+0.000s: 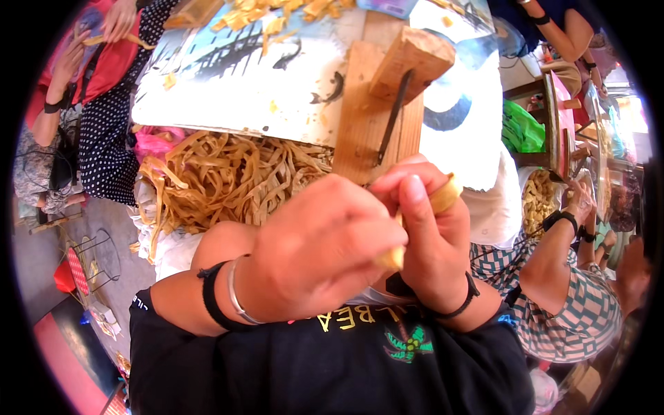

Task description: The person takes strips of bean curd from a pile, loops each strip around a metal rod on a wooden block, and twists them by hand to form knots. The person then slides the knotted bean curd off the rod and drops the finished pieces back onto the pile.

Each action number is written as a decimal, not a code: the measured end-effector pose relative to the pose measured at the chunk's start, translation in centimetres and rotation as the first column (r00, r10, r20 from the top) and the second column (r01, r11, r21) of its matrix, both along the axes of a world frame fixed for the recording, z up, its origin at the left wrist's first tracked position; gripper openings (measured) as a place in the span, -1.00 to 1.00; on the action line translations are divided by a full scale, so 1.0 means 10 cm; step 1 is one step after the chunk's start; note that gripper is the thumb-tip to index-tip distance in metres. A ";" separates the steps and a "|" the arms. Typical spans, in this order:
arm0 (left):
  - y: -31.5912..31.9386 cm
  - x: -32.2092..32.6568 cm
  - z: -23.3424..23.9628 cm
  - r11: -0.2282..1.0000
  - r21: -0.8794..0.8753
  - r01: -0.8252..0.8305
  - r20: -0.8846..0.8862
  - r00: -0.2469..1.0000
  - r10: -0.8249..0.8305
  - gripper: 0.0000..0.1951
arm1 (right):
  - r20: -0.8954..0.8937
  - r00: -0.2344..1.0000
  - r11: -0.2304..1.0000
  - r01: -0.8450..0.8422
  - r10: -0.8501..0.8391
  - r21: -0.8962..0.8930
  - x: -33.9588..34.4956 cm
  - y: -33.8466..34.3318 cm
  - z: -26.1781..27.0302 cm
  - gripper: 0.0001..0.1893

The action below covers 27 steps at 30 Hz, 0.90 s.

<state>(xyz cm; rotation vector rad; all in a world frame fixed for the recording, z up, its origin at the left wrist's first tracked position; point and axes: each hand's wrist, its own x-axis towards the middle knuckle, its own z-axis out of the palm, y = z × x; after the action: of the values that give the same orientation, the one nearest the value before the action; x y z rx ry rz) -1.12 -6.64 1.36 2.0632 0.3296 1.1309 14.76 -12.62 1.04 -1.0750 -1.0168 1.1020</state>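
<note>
My left hand [327, 238], with a silver bangle and a black band at its wrist, is closed on one end of a pale yellow flat strip [446, 194]. My right hand [438, 244] pinches the same strip between thumb and fingers, and part of it curls out above the knuckles. Just beyond my hands stands a wooden stand [381, 104] with a block on top. A thin dark metal blade or rod [397, 116] slants down from that block to the board. Long tan strips [233, 176] lie heaped beyond my left forearm, partly beneath the table edge.
The printed white tabletop [218, 98] bears small yellow pieces [280, 15] at its far side. A person's hands [72, 57] hold a strip at the left. To the right, another person's hand [581, 199] is beside a container of yellow pieces [539, 199].
</note>
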 end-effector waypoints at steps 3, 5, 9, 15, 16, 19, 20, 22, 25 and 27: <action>-0.05 0.04 -0.04 0.998 0.062 -0.004 -0.053 0.999 0.007 -0.60 | -0.222 0.974 0.996 0.028 -0.047 -0.090 -0.05 0.02 0.08 -0.74; -0.04 0.09 -0.04 0.994 0.093 -0.058 -0.112 0.991 0.069 -0.56 | -0.400 0.913 0.991 0.034 -0.083 -0.127 -0.06 0.02 0.08 -0.74; -0.02 0.10 -0.13 0.990 0.120 -0.068 -0.098 0.992 0.080 -0.58 | -0.509 0.860 0.998 0.020 -0.044 -0.054 -0.05 0.00 0.02 -0.76; 0.09 -0.06 -0.02 0.994 0.084 0.066 -0.039 0.997 -0.062 -0.62 | -0.078 0.968 0.965 -0.230 0.240 0.124 0.20 0.00 0.00 -0.83; 0.11 -0.08 -0.03 0.994 0.084 0.068 -0.041 0.997 -0.064 -0.62 | -0.081 0.968 0.966 -0.228 0.238 0.125 0.22 0.01 0.02 -0.83; 0.09 -0.08 -0.05 0.986 0.092 0.138 -0.063 0.989 -0.132 -0.56 | -0.076 0.930 0.933 -0.355 0.359 0.060 0.25 0.00 0.05 -0.80; 0.01 -0.04 -0.07 0.983 -0.143 0.117 0.065 0.992 -0.109 -0.58 | -0.158 0.925 0.939 -0.340 0.345 0.059 0.25 0.00 0.01 -0.80; -0.03 -0.06 -0.07 0.828 -0.526 0.195 0.210 0.973 -0.096 -0.55 | -0.237 0.914 0.944 -0.326 0.330 0.057 0.22 0.00 0.02 -0.79; 0.07 -0.16 -0.03 0.681 -0.695 0.230 0.149 0.973 -0.177 -0.52 | -0.364 0.879 0.948 -0.314 0.309 0.049 0.19 -0.01 -0.04 -0.76; 0.08 -0.19 -0.03 0.528 -0.792 0.308 0.222 0.950 -0.221 -0.52 | -0.305 0.884 0.935 -0.341 0.354 0.097 0.23 0.04 -0.06 -0.76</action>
<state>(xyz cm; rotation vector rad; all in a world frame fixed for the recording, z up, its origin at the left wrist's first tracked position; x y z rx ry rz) -3.02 -5.85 1.03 1.1476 0.3831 0.6656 17.08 -12.24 0.40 -0.6617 -0.9856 1.4863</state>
